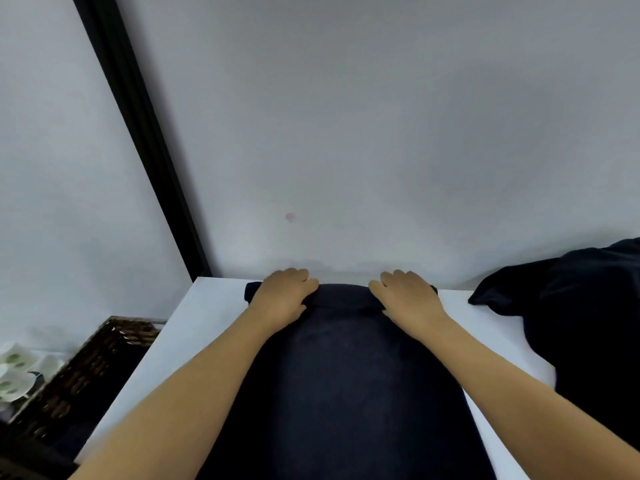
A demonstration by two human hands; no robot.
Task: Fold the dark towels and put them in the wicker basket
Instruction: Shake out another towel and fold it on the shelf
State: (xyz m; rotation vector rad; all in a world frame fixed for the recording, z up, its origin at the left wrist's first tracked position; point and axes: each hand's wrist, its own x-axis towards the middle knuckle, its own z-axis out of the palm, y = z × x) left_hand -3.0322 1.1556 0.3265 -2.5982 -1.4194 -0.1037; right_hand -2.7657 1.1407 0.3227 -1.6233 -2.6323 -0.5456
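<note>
Fingers of left hand and right hand curl over rolled far edge of dark navy terry towel, gripping it, probably to start next fold. Towel lies flat on white table for crisp creases. Brown wicker basket waits low left; crumpled dark towel heap lies right.
</note>
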